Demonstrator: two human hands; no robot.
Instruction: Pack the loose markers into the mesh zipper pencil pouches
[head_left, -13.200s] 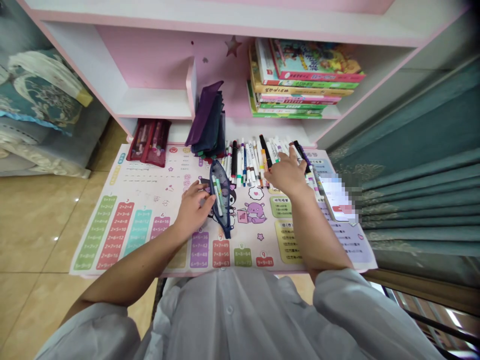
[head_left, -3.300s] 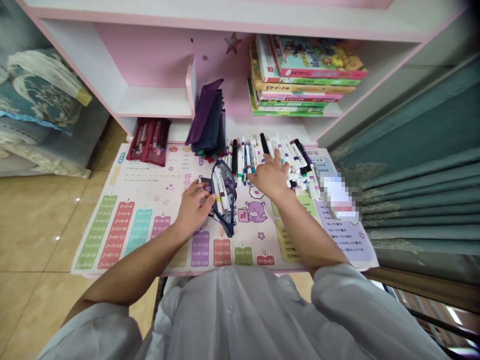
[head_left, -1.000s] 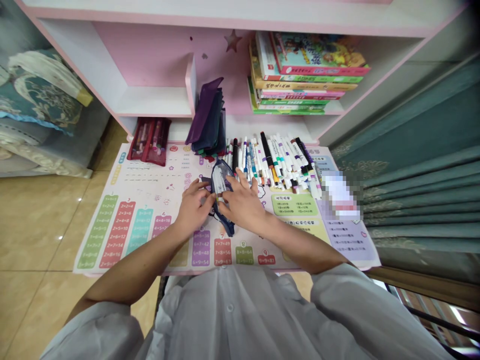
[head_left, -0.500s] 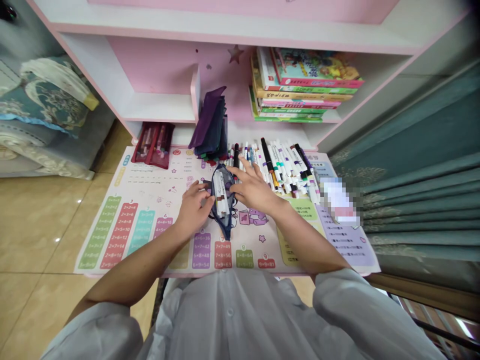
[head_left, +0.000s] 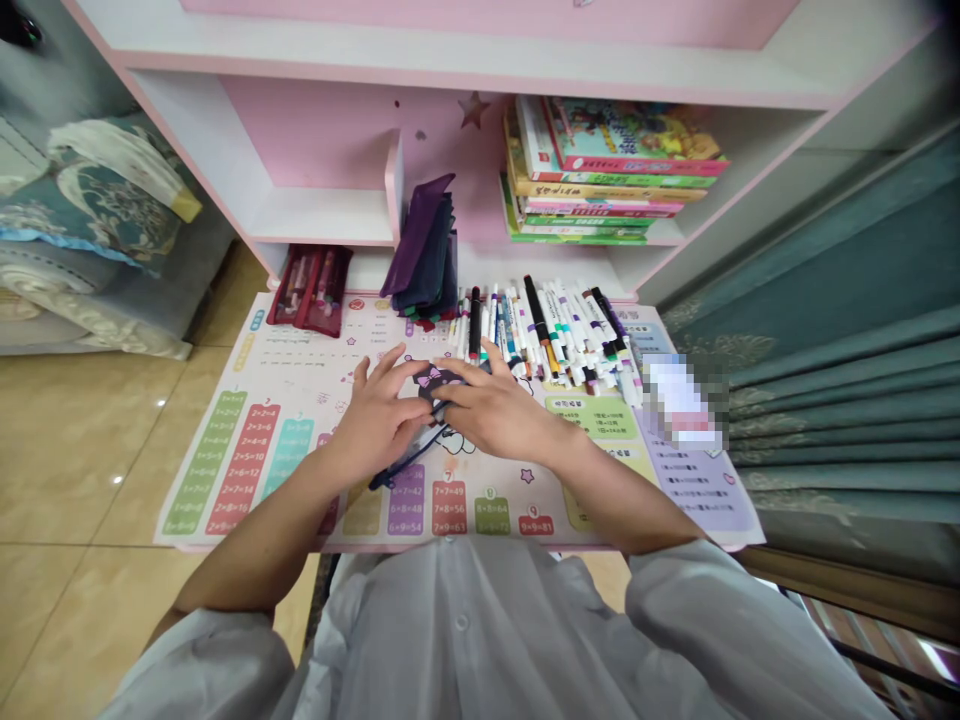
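Observation:
A dark blue mesh zip pencil pouch (head_left: 405, 465) lies slanted on the desk mat under my hands, its zipper edge running toward the lower left. My left hand (head_left: 382, 418) pinches the pouch's upper edge between thumb and fingers. My right hand (head_left: 491, 412) reaches across from the other side, its fingers bent over the pouch and close to the left fingertips. The hands cover most of the pouch, so the pens in it are hidden. Just beyond the right hand lies a loose heap of white-barrelled markers (head_left: 574, 335), with a few black ones among them.
Dark purple and blue mesh pouches (head_left: 424, 255) lean against the shelf divider. Two red pouches with pens (head_left: 311, 290) lie at the back left. Stacked books (head_left: 600, 190) fill the right shelf. A blurred pale object (head_left: 681, 405) sits at the mat's right edge, near the curtain (head_left: 855, 370).
The pouch has turned from upright and gaping, with white markers showing, to lying slanted under my hands. Both hands have come together over it.

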